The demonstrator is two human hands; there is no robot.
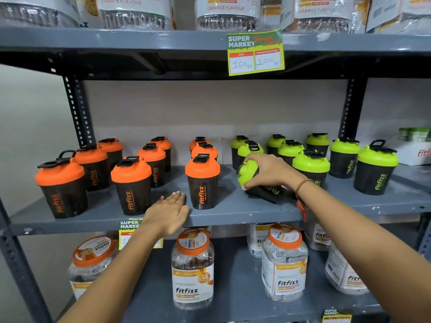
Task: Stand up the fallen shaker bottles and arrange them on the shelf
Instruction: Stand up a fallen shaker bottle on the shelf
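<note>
On the middle shelf (233, 213) a green-lidded black shaker bottle (249, 177) lies tilted on its side, lid toward the left. My right hand (268, 171) is closed over its lid end. Several green-lidded shakers (375, 169) stand upright behind it and to its right. Several orange-lidded shakers (203, 180) stand upright on the shelf's left half. My left hand (168, 212) rests flat with fingers spread on the shelf's front edge, between two orange shakers, holding nothing.
The upper shelf carries large jars with orange-flavour labels and a hanging price tag (255, 53). Below stand several clear fitfizz jars (192, 266). Perforated steel uprights (78, 113) frame the shelf. A white box (417, 150) sits at the far right.
</note>
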